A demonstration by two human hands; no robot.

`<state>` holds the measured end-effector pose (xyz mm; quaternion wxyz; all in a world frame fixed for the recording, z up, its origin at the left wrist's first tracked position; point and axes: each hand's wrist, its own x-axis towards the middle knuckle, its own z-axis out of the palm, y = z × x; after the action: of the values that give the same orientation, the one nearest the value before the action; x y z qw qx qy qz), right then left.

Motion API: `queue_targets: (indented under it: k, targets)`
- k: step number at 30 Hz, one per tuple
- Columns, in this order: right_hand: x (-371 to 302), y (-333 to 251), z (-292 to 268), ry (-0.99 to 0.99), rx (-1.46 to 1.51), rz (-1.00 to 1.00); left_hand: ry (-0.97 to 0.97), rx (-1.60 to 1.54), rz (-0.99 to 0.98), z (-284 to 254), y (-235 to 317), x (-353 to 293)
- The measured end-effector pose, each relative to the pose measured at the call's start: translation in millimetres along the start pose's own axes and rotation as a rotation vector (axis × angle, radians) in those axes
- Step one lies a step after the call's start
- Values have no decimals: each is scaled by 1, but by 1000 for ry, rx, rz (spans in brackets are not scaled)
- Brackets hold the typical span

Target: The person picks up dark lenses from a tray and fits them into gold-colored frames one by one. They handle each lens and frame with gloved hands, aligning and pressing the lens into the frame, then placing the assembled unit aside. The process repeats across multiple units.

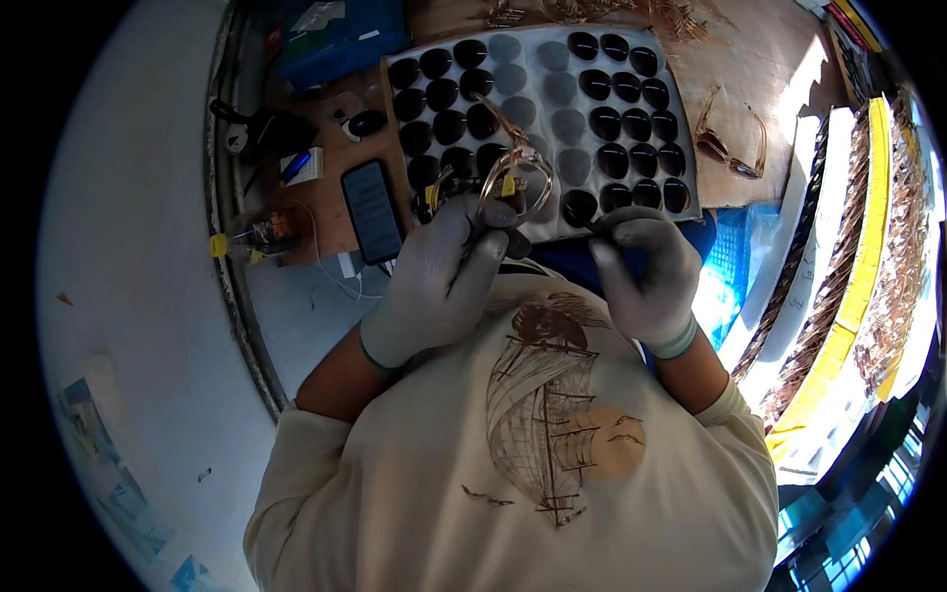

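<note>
My left hand (449, 266), in a pale glove, grips a translucent brownish eyeglass frame (541, 202) above the near edge of a lens tray. One temple of the frame points away from me. A dark lens (517, 244) shows by my left thumb; whether it sits in the frame I cannot tell. My right hand (646, 266), also gloved, is closed in a pinch beside the tray's near edge. Something small and dark is at its fingertips, too shadowed to name. Dark lenses (612, 160) lie in rows on the white tray (544, 109), with paler grey ones down the middle columns.
Left of the tray lie a phone (372, 212), a white cable and a small jar (276, 232). A blue box (340, 44) stands at the far left. Finished-looking sunglasses (732, 148) rest to the right. Long trays packed with brown frames (829, 286) stand beyond my right arm.
</note>
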<state>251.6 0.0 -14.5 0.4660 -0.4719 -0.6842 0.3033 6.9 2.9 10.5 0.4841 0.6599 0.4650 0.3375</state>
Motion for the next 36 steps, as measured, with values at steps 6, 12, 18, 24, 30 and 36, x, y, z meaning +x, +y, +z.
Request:
queue_targets:
  k: [6,12,18,24,30,36]
  targets:
    - [1,-31,3,66,295,328,-137,-121,-82,22,13,12]
    - [3,-24,-4,-39,411,370,-109,9,-59,20,7,11]
    - [18,-20,-26,-323,282,294,-184,44,-80,17,11,6]
    - [11,-29,9,-83,534,535,-160,-106,-111,8,12,1]
    - [14,-3,18,-304,948,663,-207,-177,-174,-1,12,3]
    - [19,16,11,-435,768,528,-169,-160,-119,2,5,3]
